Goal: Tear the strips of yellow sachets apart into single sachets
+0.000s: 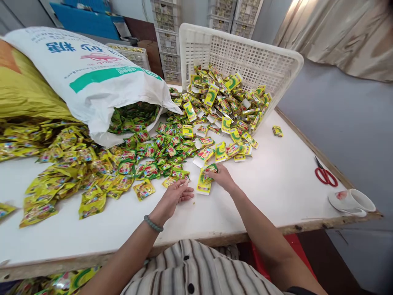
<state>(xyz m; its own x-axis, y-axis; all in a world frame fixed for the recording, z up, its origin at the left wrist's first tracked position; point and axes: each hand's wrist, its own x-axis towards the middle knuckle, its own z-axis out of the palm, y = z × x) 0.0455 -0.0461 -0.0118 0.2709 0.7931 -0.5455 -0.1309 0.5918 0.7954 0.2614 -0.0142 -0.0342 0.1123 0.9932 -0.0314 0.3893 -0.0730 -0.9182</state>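
Observation:
My right hand (224,178) pinches a small green packet (211,169) with a red picture on it. Directly under that packet lies a small yellow box (203,187), partly covered by it; whether the hand also touches the box I cannot tell. My left hand (178,196) is just left of the box, low over the table, its fingers loosely apart with nothing visible in them. A loose heap of green packets (151,169) spreads beyond my left hand, and a single yellow packet (144,189) lies beside it. Several yellow boxes (220,151) lie past my right hand.
A tipped white plastic crate (242,47) spills yellow boxes onto the table (245,209). At left, a white sack (101,88) opens onto green packets, beside a yellow sack (27,86) and yellow packets (67,155). Red-handled scissors (326,176) and a white mug (351,201) lie right.

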